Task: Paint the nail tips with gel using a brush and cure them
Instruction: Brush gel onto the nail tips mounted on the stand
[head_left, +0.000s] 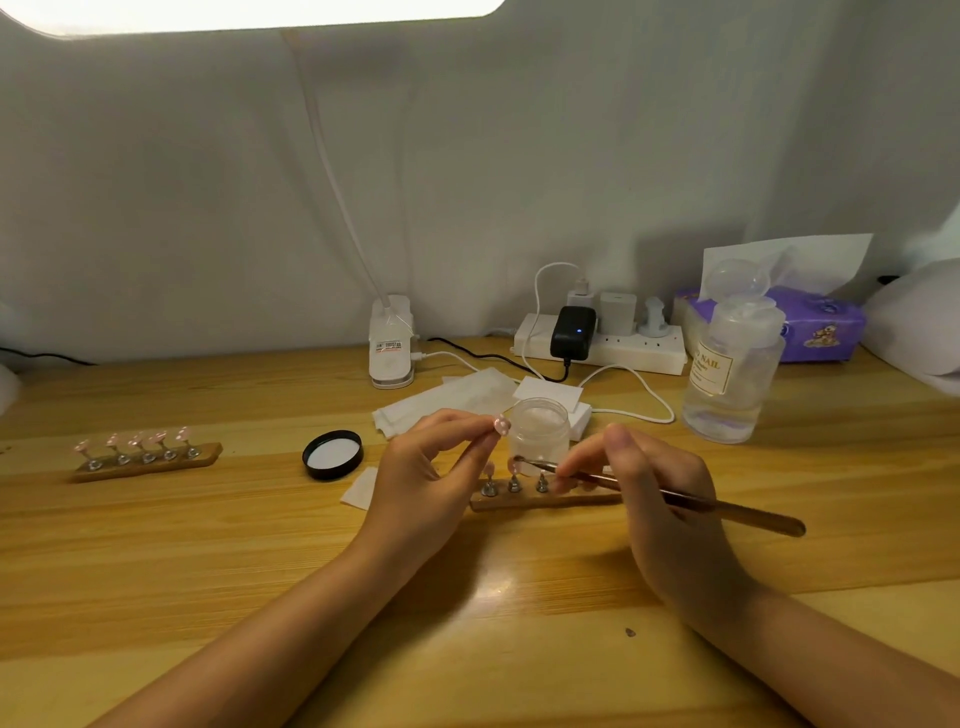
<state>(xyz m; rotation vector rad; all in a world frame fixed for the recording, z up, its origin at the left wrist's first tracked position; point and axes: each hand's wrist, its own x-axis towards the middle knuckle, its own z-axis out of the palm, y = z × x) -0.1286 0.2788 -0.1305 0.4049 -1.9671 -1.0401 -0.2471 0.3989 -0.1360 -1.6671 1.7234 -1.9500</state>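
**Layout of the table**

At centre, near the front: a wooden holder strip carrying small stands, with an open jar just behind it. Left of the jar, lying flat: its lid. Farther left, well apart: a second holder strip bearing a row of nail tips. Behind the jar: wipes spread flat. At the back against the wall: a lamp base left of a power strip with plugs in it. Right of the strip: a pump bottle, and behind that a tissue pack. Above the front strip: left hand pinching a single nail tip, right hand holding a brush pointing left.
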